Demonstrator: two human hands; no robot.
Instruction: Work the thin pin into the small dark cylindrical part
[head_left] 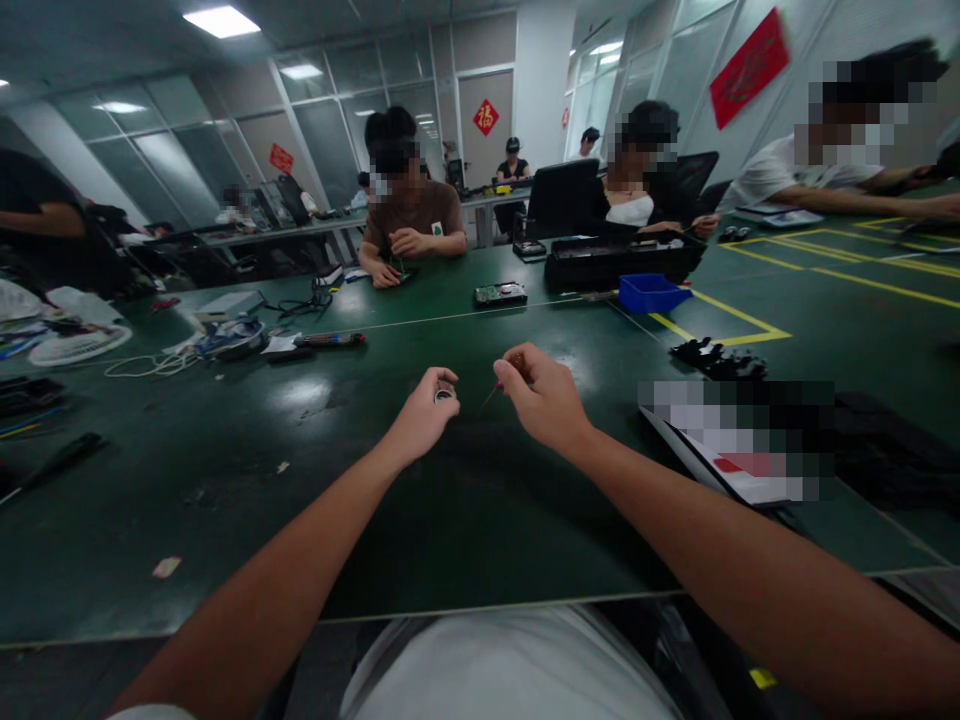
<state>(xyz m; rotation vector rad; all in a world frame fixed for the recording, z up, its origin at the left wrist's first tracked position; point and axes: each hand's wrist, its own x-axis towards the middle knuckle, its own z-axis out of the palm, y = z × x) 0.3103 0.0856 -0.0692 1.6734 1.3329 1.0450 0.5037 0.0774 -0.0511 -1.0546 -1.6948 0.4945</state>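
Above the green table (375, 540), my left hand (427, 415) is closed round a small round item with a metallic rim (443, 396), held between thumb and fingers. Just to its right, with a gap between them, my right hand (541, 395) pinches a thin tool (490, 394) with a reddish part near the fingertips. The tool's thin end points down and left toward my left hand. Most of its handle is hidden in my right fingers. Neither hand touches the table.
A circuit-board device (501, 294) and a blue tray (651, 293) lie farther back. A pen-like tool (330, 341) and cables (161, 364) are at left. At right sit a partly blurred white item (675, 440) and black pieces (720, 358). Several people sit across the table.
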